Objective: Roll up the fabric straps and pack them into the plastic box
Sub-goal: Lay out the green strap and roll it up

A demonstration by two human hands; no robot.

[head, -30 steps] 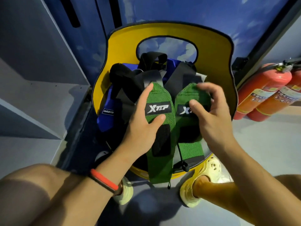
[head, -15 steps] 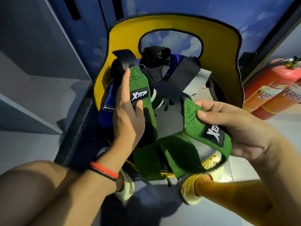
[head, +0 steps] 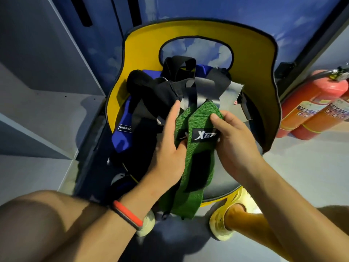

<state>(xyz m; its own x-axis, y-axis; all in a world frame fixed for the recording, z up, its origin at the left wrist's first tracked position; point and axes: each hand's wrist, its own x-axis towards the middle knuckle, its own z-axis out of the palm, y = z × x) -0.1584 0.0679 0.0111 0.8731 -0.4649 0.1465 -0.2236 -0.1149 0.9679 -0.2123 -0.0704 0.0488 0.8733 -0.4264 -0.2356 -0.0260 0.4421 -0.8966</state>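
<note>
My left hand and right hand both pinch the stacked green straps, tails hanging below my fingers. If the layers slide apart under my thumbs, the roll may start crooked; no box visible

Likely a corner of a public indoor venue, perhaps a gym, rather than a home: two red fire extinguishers sit on the smooth grey floor, grey shelving fills the left side, and the wall behind a yellow chair is printed with blue sky and clouds.
</note>
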